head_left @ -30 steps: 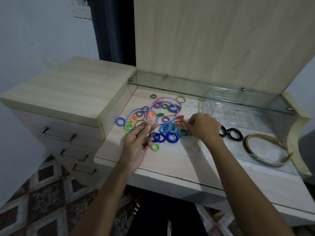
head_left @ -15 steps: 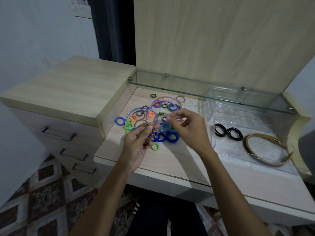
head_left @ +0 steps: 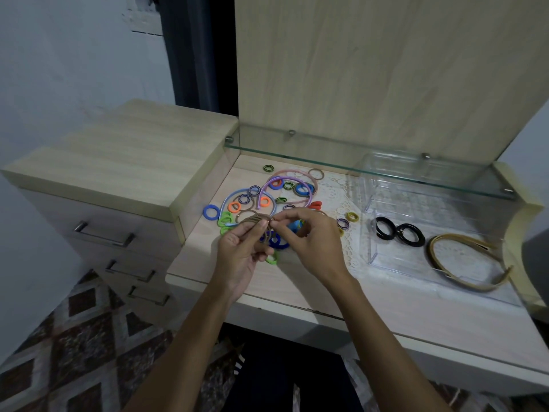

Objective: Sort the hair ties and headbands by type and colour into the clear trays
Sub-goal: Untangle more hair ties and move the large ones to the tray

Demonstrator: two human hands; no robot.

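Holding a bundle of thin brown hair ties (head_left: 255,222): left hand (head_left: 241,253), grip clenched round them above the tabletop (head_left: 193,263); right hand (head_left: 310,243) pinching the same bundle. Two black hair ties (head_left: 399,233) in the clear tray (head_left: 372,257).

Drawer unit (head_left: 124,162), pale wood, left of frame, three metal handles (head_left: 104,234). Glass shelf (head_left: 371,165), centre right, against tall wood panel (head_left: 386,69). Pale bench (head_left: 297,292), lace mat (head_left: 341,191). Patterned floor (head_left: 74,337), lower left.
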